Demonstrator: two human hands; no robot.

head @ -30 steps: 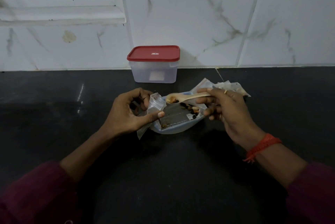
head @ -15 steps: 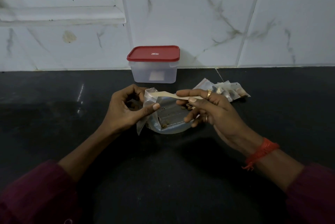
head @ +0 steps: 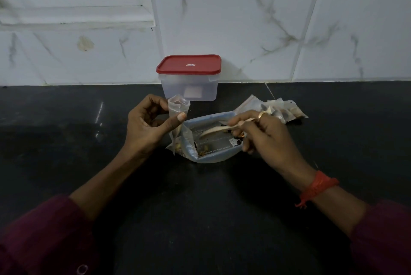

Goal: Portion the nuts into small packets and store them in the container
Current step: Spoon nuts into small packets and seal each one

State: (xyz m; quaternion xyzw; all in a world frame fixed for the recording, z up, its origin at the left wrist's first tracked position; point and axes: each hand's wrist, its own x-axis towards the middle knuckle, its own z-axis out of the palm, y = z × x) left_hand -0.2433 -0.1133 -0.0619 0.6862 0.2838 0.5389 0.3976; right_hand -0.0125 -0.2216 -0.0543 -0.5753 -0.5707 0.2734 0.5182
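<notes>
Head camera, forward-down, apparently close above dim counter (head: 200, 219).

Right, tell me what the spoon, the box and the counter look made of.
Spoon: pale and matt, probably wood, perhaps plastic. Box: frosted see-through plastic, with a glossy red plastic lid. Counter: polished dark stone, likely granite, judging by its reflections.

Your left arm wears a dark maroon fabric long sleeve (head: 40, 237), with one small round button (head: 81, 269) near its lower edge. Your right arm wears a matching maroon sleeve (head: 382, 239). Right wrist: a red thread wristband (head: 318, 188), loose tail hanging. On your right hand (head: 266, 139), one gold-coloured metal ring (head: 261, 115).
</notes>
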